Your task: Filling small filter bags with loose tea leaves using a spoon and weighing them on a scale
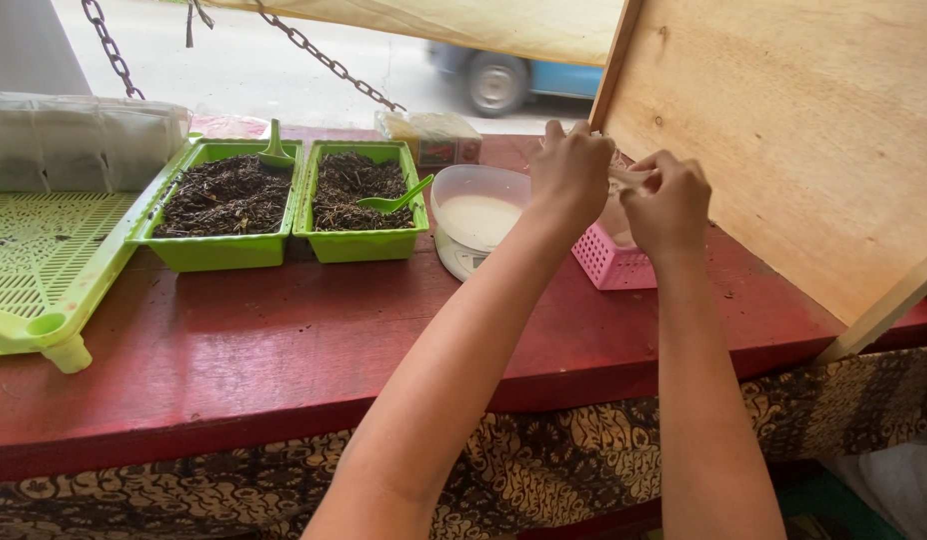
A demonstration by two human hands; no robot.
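On the red table (pixel 234 350), both green trays (pixel 224 245) of dark dried leaves stand full, well left of the fingers. The white bowl (pixel 479 215) beside them looks empty. Over the pink basket (pixel 609 265), left hand (pixel 569 175) and right hand (pixel 669 205) pinch a small pale packet (pixel 624 175), seemingly unfilled.

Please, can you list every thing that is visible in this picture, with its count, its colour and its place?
tubs of dark dry leaves: two, green, side by side on the table
scoops: two, green, one in each tub
bowl: one, clear, on a small white scale
basket: one, pink, under the hands
slotted tray: one, green, far left
table: one, red
wooden board: one, pale, leaning at right
left hand: over the basket, fingers pinched
right hand: beside it, pinching something small and pale
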